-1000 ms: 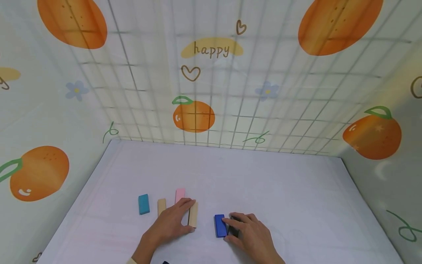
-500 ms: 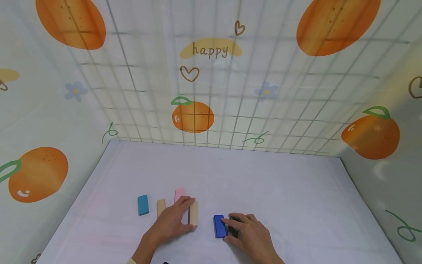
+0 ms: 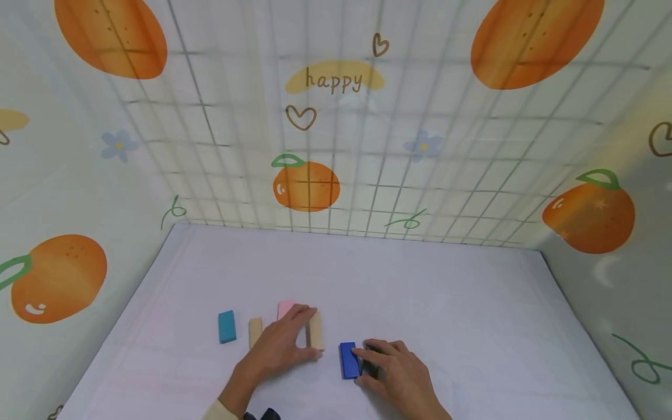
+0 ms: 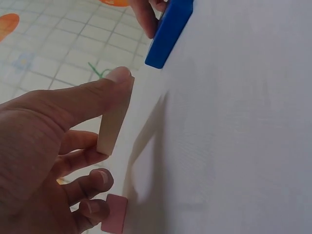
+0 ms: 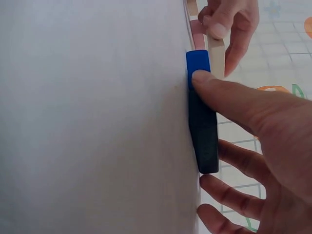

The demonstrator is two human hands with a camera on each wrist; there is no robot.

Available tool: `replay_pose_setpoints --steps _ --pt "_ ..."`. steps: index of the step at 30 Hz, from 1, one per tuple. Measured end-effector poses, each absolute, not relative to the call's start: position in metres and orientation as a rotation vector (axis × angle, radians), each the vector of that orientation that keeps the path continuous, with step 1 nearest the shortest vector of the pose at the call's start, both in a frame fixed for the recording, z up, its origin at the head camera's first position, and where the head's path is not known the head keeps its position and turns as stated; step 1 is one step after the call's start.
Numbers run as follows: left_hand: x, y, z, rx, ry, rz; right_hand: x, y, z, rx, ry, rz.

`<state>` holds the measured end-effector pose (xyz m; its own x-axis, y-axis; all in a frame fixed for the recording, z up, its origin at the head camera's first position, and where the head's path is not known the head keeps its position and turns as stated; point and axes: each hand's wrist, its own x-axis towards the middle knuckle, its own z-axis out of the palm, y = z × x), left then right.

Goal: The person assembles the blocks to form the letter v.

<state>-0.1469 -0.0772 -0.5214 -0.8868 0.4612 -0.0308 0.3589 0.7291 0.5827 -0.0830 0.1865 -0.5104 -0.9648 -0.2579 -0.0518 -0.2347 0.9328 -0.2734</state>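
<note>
In the head view, my left hand point(image 3: 283, 344) pinches a plain wooden block point(image 3: 315, 331) between thumb and fingers, by its two ends. The left wrist view has this wooden block point(image 4: 114, 122) raised off the table, its shadow beside it. My right hand point(image 3: 396, 370) bends around a dark block point(image 3: 371, 354), which is partly hidden under the fingers. A blue block point(image 3: 349, 360) lies against the dark one, to its left. From the right wrist, the thumb is at the blue block point(image 5: 198, 63), near where it meets the dark block point(image 5: 206, 141).
A teal block point(image 3: 227, 326) lies at the left on the white table point(image 3: 420, 286). Between it and my left hand are another wooden block point(image 3: 255, 331) and a pink block point(image 3: 285, 308), both partly covered. A black object point(image 3: 270, 414) shows at the bottom edge.
My left hand has moved a little right and away from me, carrying the wooden block off the table. The right hand and the blue and dark blocks stay in place.
</note>
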Motion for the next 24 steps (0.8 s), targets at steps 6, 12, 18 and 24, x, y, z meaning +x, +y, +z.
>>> replay_pose_setpoints --steps 6,12,18,24 --pt "-0.153 -0.070 -0.520 0.702 2.776 0.895 -0.083 0.187 -0.509 -0.387 2.994 -0.417" --pt "-0.159 -0.064 -0.522 0.749 2.797 0.916 -0.083 0.188 -0.510 -0.401 3.008 -0.416" --pt "-0.162 -0.057 -0.521 0.784 2.802 0.951 -0.083 0.188 -0.510 -0.406 3.012 -0.417" --pt "-0.163 -0.052 -0.520 0.788 2.811 0.925 -0.083 0.188 -0.510 -0.391 3.003 -0.424"
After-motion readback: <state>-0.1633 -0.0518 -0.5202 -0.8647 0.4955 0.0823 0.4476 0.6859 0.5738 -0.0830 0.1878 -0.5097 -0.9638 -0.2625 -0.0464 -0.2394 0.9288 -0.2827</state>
